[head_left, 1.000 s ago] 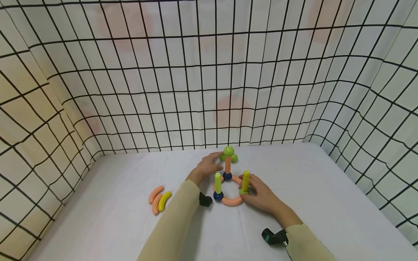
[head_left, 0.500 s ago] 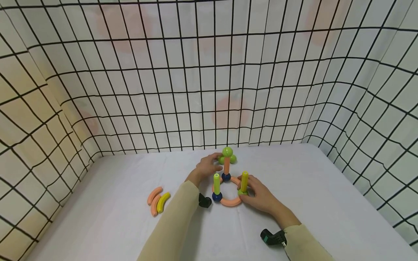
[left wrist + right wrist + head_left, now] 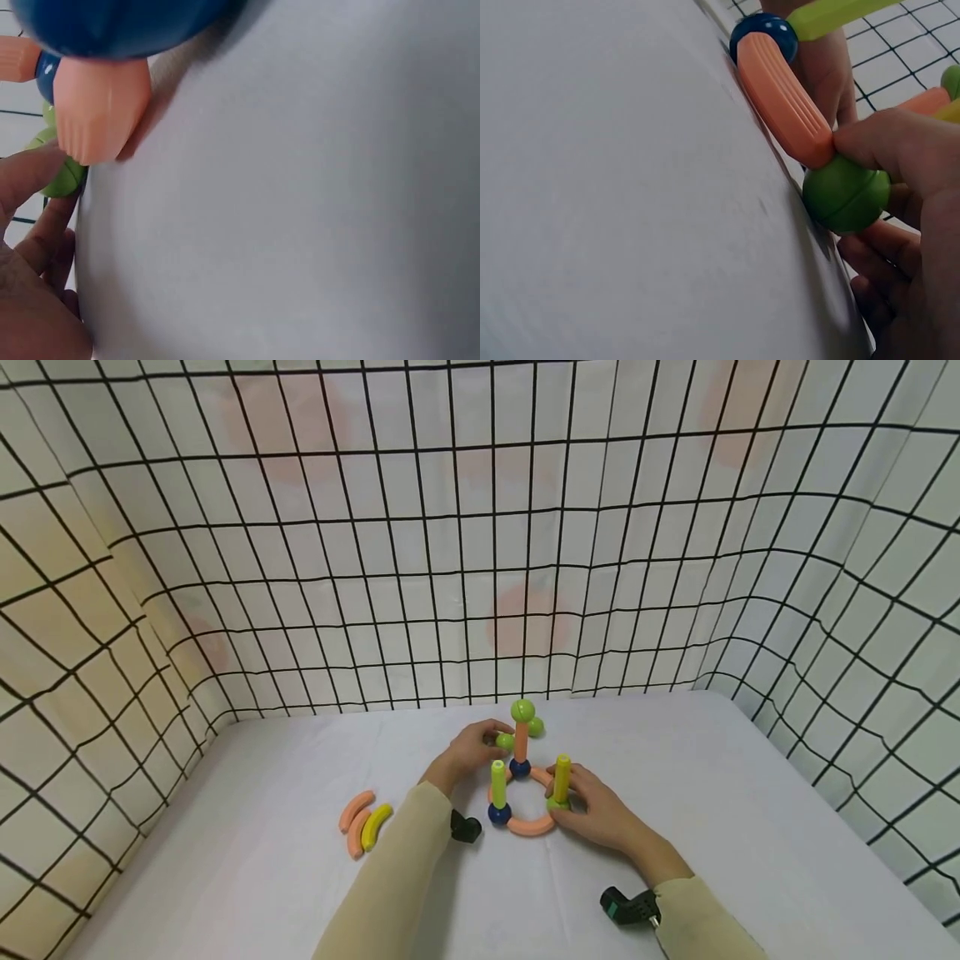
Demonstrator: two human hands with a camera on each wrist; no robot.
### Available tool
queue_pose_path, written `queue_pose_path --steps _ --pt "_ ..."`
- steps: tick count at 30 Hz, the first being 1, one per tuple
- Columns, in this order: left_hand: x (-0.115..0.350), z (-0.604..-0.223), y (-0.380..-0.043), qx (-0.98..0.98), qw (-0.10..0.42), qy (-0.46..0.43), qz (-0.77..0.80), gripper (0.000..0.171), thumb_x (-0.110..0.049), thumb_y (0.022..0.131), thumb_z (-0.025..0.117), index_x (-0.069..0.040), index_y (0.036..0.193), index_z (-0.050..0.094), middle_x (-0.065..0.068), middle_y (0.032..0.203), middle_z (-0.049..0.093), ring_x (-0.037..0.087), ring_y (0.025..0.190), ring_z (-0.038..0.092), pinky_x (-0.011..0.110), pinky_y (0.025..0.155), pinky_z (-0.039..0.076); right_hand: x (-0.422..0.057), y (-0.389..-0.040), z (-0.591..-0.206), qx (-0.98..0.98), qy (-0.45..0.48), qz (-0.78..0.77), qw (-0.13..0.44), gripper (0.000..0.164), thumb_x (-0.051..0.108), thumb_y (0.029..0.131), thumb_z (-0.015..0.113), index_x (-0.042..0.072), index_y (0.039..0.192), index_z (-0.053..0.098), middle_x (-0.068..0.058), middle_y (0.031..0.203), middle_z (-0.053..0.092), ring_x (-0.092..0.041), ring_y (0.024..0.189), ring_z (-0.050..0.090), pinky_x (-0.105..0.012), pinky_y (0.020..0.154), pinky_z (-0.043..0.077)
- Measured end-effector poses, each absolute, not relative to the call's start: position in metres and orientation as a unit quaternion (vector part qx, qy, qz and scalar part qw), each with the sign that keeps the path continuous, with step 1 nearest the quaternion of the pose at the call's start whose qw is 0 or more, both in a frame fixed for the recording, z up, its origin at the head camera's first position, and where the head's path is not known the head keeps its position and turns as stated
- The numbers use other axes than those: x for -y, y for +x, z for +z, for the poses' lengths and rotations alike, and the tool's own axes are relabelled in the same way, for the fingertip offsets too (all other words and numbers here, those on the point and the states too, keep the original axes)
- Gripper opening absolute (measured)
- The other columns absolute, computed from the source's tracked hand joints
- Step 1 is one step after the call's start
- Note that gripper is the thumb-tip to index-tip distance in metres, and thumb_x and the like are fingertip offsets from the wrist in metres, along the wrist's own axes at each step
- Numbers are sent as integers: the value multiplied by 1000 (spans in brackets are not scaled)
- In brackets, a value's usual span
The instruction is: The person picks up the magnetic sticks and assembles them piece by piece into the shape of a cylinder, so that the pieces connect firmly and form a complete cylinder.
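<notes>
Had the ring (image 3: pixel 531 827) of curved orange rods joined at lower centre, with the orange post (image 3: pixel 521 743) topped by a green ball (image 3: pixel 522 711); left the lime post (image 3: pixel 498 785) and yellow post (image 3: pixel 562 778) bare on top, so looked partly built. Pinched a second ball (image 3: pixel 505 742) in the left hand's (image 3: pixel 468 750) fingers, beside the orange post. Gripped the ring's green joint (image 3: pixel 556 803) in the right hand's (image 3: pixel 600 808) fingers. Left loose another ball (image 3: pixel 536 727) behind, three curved pieces (image 3: pixel 357 833) lower left.

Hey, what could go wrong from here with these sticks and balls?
The left hand pinches a green ball close to the upright orange stick; lifting it might knock that stick. The right hand grips the green corner ball, so a twist could loosen the curved orange piece.
</notes>
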State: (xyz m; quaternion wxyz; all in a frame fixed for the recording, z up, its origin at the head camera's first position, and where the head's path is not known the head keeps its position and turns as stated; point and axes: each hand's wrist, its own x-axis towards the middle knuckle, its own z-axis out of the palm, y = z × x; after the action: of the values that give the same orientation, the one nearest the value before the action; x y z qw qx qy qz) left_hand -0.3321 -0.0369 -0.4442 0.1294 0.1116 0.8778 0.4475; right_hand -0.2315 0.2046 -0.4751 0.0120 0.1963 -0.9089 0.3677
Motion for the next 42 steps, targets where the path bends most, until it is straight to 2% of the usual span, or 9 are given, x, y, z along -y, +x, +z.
queue_pose_path --steps 7,11,24,34,39,42 --pt "46 -448 -329 -875 128 113 452 35 -21 93 70 -25 127 65 7 131 62 24 120 56 47 108 44 -208 -232 -474 909 173 378 -38 28 37 85 76 37 110 63 1 151 48 -36 147 36 -69 113 29" --pt "52 -449 -324 -872 123 104 462 35 -22 92 71 -23 127 65 7 130 62 24 118 56 46 106 45 -209 -232 -473 908 185 373 -45 29 39 84 77 37 109 63 0 150 47 -38 147 35 -71 112 28" --pt "66 -449 -302 -857 107 79 497 37 -26 94 69 -20 130 64 10 129 63 25 115 57 42 97 49 -206 -233 -474 909 192 367 -32 30 40 83 78 34 110 66 -4 149 49 -39 145 36 -71 112 27" --pt "73 -447 -282 -855 65 47 513 37 -29 94 70 -19 129 64 11 124 65 24 110 59 40 92 51 -198 -231 -474 907 220 359 -5 35 36 83 80 30 114 66 -5 149 50 -38 142 40 -66 114 30" --pt "78 -446 -274 -854 47 38 517 40 -33 94 70 -20 130 63 9 122 66 23 108 59 40 89 50 -195 -230 -472 917 214 335 3 44 39 84 79 25 123 65 -8 147 52 -38 141 43 -65 113 32" --pt "80 -444 -268 -843 41 23 536 39 -34 94 70 -20 130 63 8 122 65 23 110 59 40 91 50 -193 -229 -472 924 207 322 4 55 42 85 77 21 132 60 -10 149 50 -39 141 43 -65 112 33"
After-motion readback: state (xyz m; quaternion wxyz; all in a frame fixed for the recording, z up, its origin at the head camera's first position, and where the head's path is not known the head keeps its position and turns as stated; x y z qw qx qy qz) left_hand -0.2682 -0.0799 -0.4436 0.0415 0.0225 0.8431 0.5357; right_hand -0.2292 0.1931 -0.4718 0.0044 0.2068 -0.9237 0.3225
